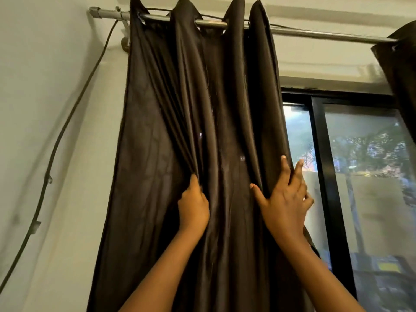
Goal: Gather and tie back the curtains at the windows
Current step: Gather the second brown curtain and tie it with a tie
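Note:
A dark brown curtain point(157, 136) hangs in folds from a metal rod point(315, 32) at the left side of the window point(360, 154). My left hand point(193, 206) is closed on a bunch of pleats near the curtain's middle, and the cloth pulls taut toward it. My right hand point(286, 199) grips the curtain's right edge, thumb in front and fingers wrapped behind the cloth. A second dark curtain point(398, 70) hangs at the far right, mostly out of frame.
A black cable point(67, 122) runs down the white wall left of the curtain, from the rod's bracket point(125, 41). The window has a black frame point(324, 176), with trees and a building behind the glass.

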